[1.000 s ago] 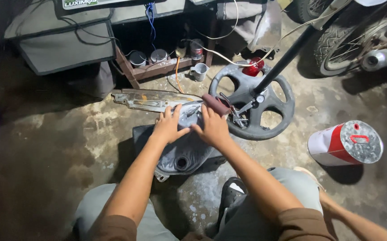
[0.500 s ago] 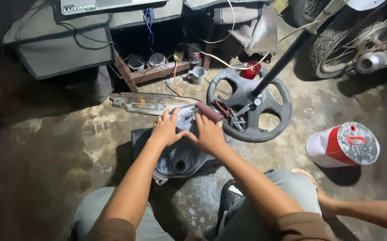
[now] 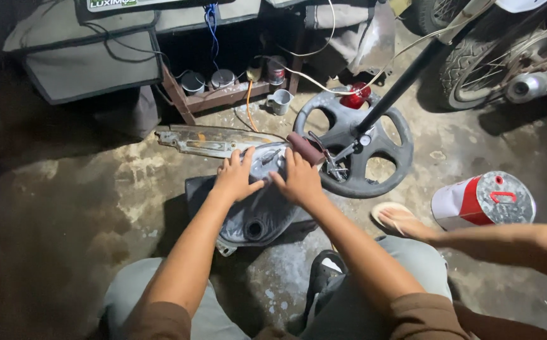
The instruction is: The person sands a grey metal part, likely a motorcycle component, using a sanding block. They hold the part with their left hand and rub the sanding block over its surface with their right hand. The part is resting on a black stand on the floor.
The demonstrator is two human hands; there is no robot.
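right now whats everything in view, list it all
grey plastic panel: one, grey, on the floor under both hands
steering wheel: one, black, right of the panel
metal strip: one, rusty, behind the panel
tin can: one, red and white, on its side at right
cans on the low shelf: a few, dark
motorcycle wheel: one, top right
another person's foot: one, in a sandal
left hand: flat on the panel
right hand: flat on the panel

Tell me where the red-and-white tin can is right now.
The red-and-white tin can lies on its side on the concrete floor at right, beside the black steering wheel.
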